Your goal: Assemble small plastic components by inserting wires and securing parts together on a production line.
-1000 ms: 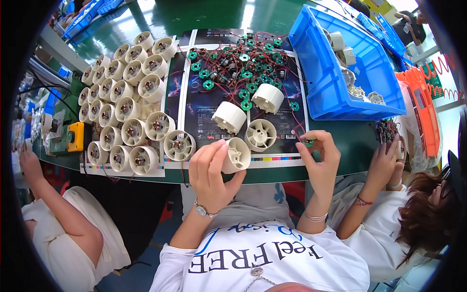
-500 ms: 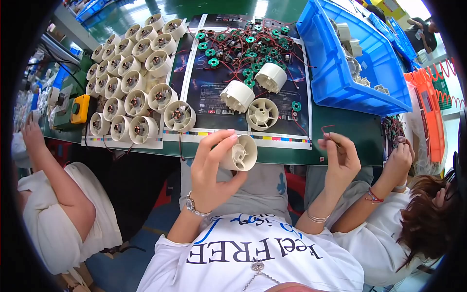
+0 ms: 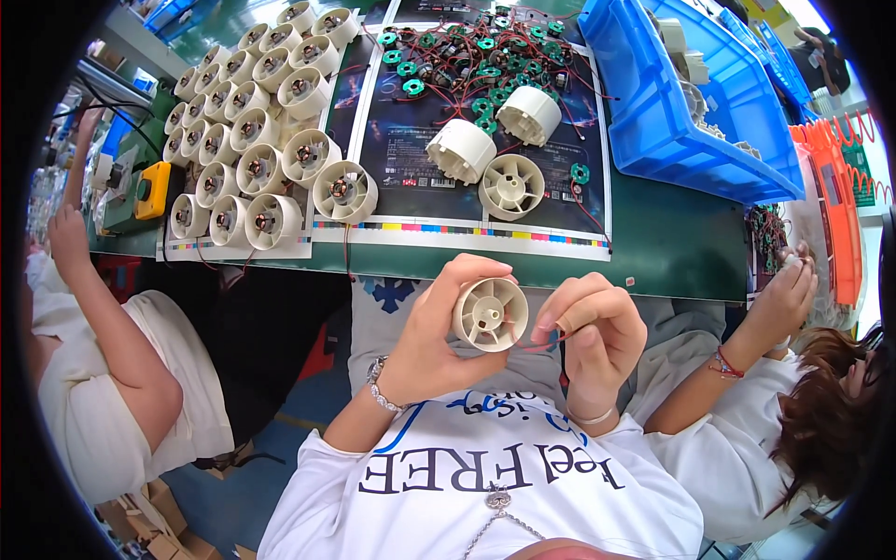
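My left hand point(image 3: 437, 329) is wrapped round a cream plastic fan housing point(image 3: 491, 314), its round end with spokes and a central hub turned up toward me. Close to the housing's right side, my right hand point(image 3: 597, 336) pinches thin wires point(image 3: 539, 347), reddish and dark, between thumb and fingers. The wires reach to the housing's rim; whether they pass through it, I cannot make out. Anything else inside the right fingers is hidden. Beyond my hands, three loose cream housings lie on the printed sheet, the nearest one point(image 3: 511, 188) with its spokes facing up.
Rows of cream housings with copper-wound motors point(image 3: 264, 221) fill the table's left. Green ring-shaped circuit boards with red wires point(image 3: 485, 70) are heaped at the back. A blue bin point(image 3: 681, 140) holds cream parts at right. Co-workers sit on both sides; one's hand point(image 3: 786, 289) is at the right.
My right hand has moved left and down, bringing the wires up to the housing. The left hand has turned the housing's spoked end upward and shifted it slightly right.
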Tool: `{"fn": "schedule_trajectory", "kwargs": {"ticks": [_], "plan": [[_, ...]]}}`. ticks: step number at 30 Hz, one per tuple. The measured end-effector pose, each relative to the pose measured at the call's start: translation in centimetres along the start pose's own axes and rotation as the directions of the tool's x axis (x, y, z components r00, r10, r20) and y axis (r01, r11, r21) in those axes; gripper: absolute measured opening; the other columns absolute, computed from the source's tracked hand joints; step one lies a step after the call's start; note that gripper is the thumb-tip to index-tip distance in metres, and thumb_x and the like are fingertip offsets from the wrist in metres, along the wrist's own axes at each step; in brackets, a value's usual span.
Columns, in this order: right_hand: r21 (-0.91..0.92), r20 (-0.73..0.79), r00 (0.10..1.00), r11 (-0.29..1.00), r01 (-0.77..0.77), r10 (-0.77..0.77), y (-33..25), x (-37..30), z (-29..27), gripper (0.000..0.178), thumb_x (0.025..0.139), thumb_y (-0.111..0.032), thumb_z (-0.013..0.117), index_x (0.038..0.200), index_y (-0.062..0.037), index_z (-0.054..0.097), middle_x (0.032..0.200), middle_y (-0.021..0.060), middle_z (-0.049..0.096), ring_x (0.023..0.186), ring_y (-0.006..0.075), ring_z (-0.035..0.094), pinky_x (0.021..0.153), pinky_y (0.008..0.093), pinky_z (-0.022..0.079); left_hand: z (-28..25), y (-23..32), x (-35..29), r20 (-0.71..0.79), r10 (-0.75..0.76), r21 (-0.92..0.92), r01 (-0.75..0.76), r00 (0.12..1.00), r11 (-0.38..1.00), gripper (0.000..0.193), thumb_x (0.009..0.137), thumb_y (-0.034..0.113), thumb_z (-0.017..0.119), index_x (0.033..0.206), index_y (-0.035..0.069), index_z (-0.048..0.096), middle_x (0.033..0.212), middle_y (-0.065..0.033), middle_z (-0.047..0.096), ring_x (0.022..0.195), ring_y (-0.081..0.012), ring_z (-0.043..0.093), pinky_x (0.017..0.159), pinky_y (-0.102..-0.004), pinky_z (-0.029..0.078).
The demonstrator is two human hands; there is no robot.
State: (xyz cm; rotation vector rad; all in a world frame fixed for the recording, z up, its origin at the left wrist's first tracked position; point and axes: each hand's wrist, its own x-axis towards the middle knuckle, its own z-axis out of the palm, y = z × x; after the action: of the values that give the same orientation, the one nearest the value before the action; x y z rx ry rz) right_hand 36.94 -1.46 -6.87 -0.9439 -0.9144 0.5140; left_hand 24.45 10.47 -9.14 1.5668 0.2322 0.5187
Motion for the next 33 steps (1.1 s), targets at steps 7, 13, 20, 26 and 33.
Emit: {"fn": "schedule_trajectory", "kwargs": {"ticks": [7, 13, 20, 26, 33], "plan": [[0.038, -0.016, 0.994, 0.993, -0.110, 0.110, -0.3, -0.6, -0.1, 0.008, 0.092, -0.004, 0.056, 0.094, 0.0032, 0.060, 0.092, 0.0162, 0.063, 0.074, 0.0171, 0.058, 0.064, 0.0241, 0.051, 0.6, -0.6, 0.1, -0.095, 0.060, -0.124, -0.072, 0.994, 0.990, 0.072, 0.059, -0.003, 0.073, 0.125, 0.010, 0.048, 0.122, -0.0120, 0.055, 0.107, -0.0248, 0.056, 0.088, -0.0338, 0.048], [0.123, -0.024, 0.974, 0.968, -0.220, 0.224, -0.1, -1.2, -0.2, 0.007, 0.090, -0.001, 0.057, 0.093, 0.0034, 0.060, 0.091, 0.0158, 0.063, 0.074, 0.0165, 0.056, 0.064, 0.0232, 0.049, 0.2, -0.6, 0.4, -0.139, 0.149, 0.050, -0.144, 0.979, 0.988, 0.074, 0.061, 0.001, 0.078, 0.127, 0.012, 0.046, 0.123, -0.0125, 0.053, 0.106, -0.0240, 0.056, 0.087, -0.0332, 0.049], [0.100, -0.006, 0.957, 0.952, -0.288, 0.290, 0.1, -1.3, -0.4, 0.007, 0.088, 0.002, 0.054, 0.091, 0.0032, 0.060, 0.090, 0.0147, 0.063, 0.072, 0.0164, 0.054, 0.064, 0.0235, 0.047, -0.6, -0.1, 0.7, -0.198, 0.348, 0.454, -0.229, 0.917, 0.861, 0.074, 0.062, 0.007, 0.084, 0.126, 0.013, 0.046, 0.126, -0.0117, 0.051, 0.108, -0.0250, 0.055, 0.089, -0.0341, 0.050], [-0.043, 0.002, 0.966, 0.966, -0.257, 0.257, 0.5, -1.4, -0.2, 0.010, 0.088, -0.007, 0.055, 0.087, 0.0013, 0.059, 0.083, 0.0136, 0.061, 0.068, 0.0161, 0.051, 0.056, 0.0218, 0.042, -0.9, -0.3, 0.5, -0.218, 0.461, 0.562, -0.276, 0.860, 0.780, 0.073, 0.061, 0.008, 0.085, 0.124, 0.015, 0.048, 0.124, -0.0104, 0.053, 0.108, -0.0257, 0.055, 0.089, -0.0343, 0.049], [-0.398, -0.032, 0.994, 0.911, -0.111, 0.107, 0.5, -1.1, -0.4, 0.013, 0.076, 0.003, 0.069, 0.087, -0.0004, 0.064, 0.086, 0.0095, 0.063, 0.069, 0.0145, 0.053, 0.060, 0.0225, 0.044, -0.8, 0.1, 0.5, -0.096, 0.519, 0.708, -0.309, 0.849, 0.636, 0.062, 0.063, 0.005, 0.081, 0.118, 0.014, 0.055, 0.119, -0.0108, 0.058, 0.100, -0.0244, 0.057, 0.081, -0.0340, 0.051]]}}
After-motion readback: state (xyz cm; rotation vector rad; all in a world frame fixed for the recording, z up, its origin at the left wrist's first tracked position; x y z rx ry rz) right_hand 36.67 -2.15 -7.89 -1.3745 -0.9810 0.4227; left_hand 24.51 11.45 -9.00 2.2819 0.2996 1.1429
